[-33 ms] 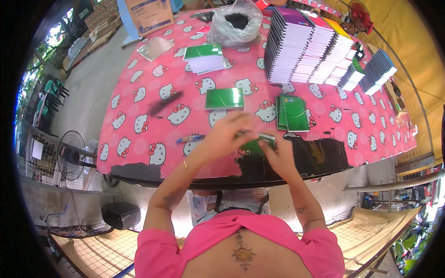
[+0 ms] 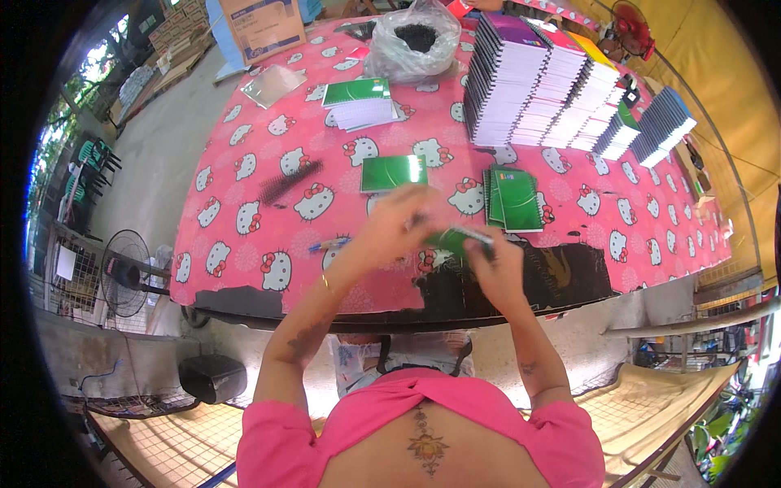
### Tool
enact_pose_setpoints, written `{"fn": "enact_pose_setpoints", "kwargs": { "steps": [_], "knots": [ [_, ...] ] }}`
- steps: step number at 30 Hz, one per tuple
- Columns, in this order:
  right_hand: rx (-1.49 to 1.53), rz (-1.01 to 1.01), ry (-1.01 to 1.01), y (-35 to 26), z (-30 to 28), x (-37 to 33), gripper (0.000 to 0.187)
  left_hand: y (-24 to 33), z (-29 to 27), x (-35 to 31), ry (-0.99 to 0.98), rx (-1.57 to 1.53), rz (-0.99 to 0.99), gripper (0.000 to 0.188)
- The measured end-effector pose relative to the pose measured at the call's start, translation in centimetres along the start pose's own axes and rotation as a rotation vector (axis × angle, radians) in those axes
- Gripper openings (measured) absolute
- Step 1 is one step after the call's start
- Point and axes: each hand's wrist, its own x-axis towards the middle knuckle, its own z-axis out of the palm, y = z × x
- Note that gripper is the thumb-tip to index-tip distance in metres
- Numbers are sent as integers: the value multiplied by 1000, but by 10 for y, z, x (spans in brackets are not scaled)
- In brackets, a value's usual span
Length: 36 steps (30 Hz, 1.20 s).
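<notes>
The pink cartoon-cat tablecloth (image 2: 268, 195) covers the whole table in front of you, and everything on it seems laid out by stage. At the far right the tall stacks of spiral notebooks (image 2: 553, 89) stand in a row, spines up, well out of your reach, so they read as stock set aside. The cardboard box (image 2: 262, 24) with a blue printed panel stands at the far edge to the left, and the clear plastic bag (image 2: 419, 41), full of something dark, sits beside it near the middle.

A short pile of white pages under a green cover (image 2: 358, 102) lies mid-table. Nearer you a single green cover (image 2: 394, 172) lies flat, and two green spiral notebooks (image 2: 514, 199) lie overlapping just right of your hands. A black spiral coil (image 2: 289, 180) lies loose to the left, and a blue pen (image 2: 329, 243) near the table edge.

You hold a small green notebook (image 2: 455, 241) above the near edge, between both hands. Your left hand (image 2: 394, 224) is blurred, fingers curled at the notebook's left end; your right hand (image 2: 495, 264) pinches its right end from below
</notes>
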Motion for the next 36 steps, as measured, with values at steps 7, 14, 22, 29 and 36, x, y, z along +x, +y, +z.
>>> {"fn": "enact_pose_setpoints", "kwargs": {
  "steps": [7,14,22,29,36],
  "knots": [
    [-577,-428,294,91,-39,44,42,-109,-5,-20,-70,655,-9,34],
    [-562,-573,309,49,-33,28,40,-46,-21,-39,-27,530,-189,40],
    [-494,-455,-108,48,17,-45,48,-4,-57,-128,-192,718,-306,49],
    [-466,-456,-76,48,19,-46,51,22,-30,-57,-247,-657,-1096,38],
    [-486,-452,-93,50,19,-47,51,-16,-3,-43,-378,-918,-1186,41]
  ]
}}
